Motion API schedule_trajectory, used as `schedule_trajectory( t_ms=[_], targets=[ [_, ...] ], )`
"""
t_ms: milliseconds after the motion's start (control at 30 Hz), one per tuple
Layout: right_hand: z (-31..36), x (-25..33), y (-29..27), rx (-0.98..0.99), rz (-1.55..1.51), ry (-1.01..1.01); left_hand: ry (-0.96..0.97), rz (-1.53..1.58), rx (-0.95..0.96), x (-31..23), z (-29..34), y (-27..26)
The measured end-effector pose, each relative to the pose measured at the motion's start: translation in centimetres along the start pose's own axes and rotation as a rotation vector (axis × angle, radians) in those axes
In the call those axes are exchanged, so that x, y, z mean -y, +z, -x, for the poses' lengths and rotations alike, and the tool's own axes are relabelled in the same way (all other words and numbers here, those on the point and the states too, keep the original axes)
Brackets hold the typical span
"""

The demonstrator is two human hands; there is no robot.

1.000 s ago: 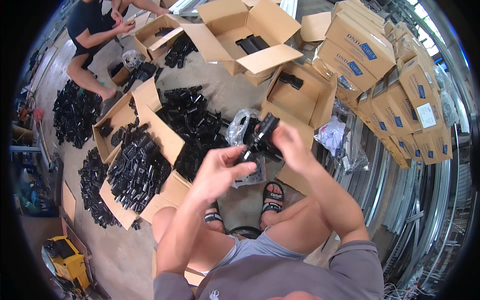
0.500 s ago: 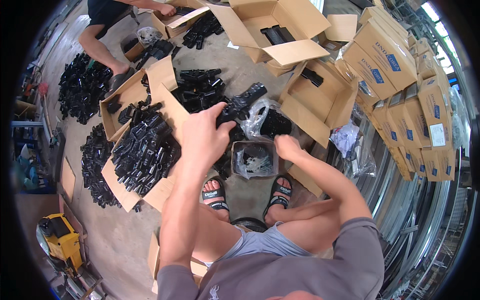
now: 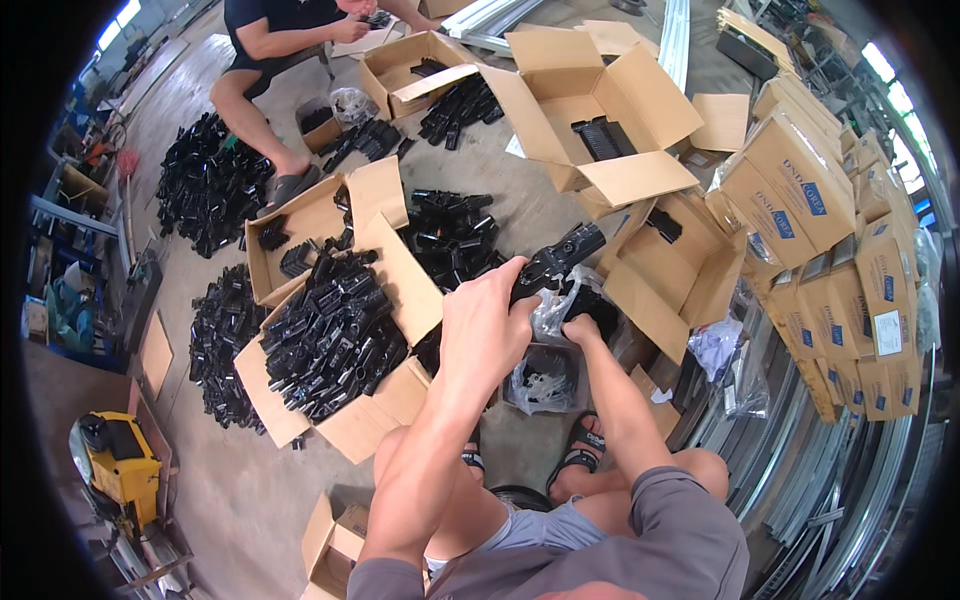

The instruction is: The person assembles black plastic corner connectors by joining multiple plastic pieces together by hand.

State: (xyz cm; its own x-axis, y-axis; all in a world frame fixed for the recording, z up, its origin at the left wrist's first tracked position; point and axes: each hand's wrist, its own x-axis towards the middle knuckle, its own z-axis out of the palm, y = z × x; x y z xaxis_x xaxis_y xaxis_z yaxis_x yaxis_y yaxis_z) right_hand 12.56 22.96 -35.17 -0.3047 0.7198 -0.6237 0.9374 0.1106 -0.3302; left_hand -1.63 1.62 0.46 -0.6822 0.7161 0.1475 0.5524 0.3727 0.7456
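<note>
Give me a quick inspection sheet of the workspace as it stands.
Surface: bare concrete floor.
Job's things: black part in left hand; right hand at clear bag; bin below, between the feet.
Clutter: open box heaped with black parts; loose pile; more open boxes.
Hands: left grip shut on part; right grip unclear.
Cables: nothing seen.
Surroundings: stacked cartons right, yellow machine left, another person seated ahead.

Between the person's feet stands a plastic-lined bin [image 3: 548, 380]. To its left lies an open cardboard box [image 3: 335, 345] heaped with black plastic brackets [image 3: 330, 330]. Behind it, farther off, sits an open cardboard carton [image 3: 590, 120]. Stacked cardboard cartons [image 3: 830, 230] line the right side.
</note>
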Motion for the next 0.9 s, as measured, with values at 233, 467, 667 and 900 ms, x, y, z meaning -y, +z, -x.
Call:
schedule_trajectory(
  t_ms=[233, 467, 667, 900],
  targets=[
    [3.6, 0.6, -0.7, -0.242, -0.099, 0.037, 0.013, 0.066, -0.006, -0.4, 0.4, 0.0],
    [10.4, 3.4, -4.9, -0.518, -0.480, -0.262, -0.014, 0.113, 0.007, -0.5, 1.0, -0.9],
    [22.2, 6.3, -12.1, -0.238, -1.471, -0.483, 0.000, 0.120, 0.029, -0.5, 1.3, -0.7],
    [31.4, 11.2, -16.7, 0.128, -1.466, -0.841, 0.058, 0.082, 0.042, -0.7, 2.3, -0.5]
  ],
)
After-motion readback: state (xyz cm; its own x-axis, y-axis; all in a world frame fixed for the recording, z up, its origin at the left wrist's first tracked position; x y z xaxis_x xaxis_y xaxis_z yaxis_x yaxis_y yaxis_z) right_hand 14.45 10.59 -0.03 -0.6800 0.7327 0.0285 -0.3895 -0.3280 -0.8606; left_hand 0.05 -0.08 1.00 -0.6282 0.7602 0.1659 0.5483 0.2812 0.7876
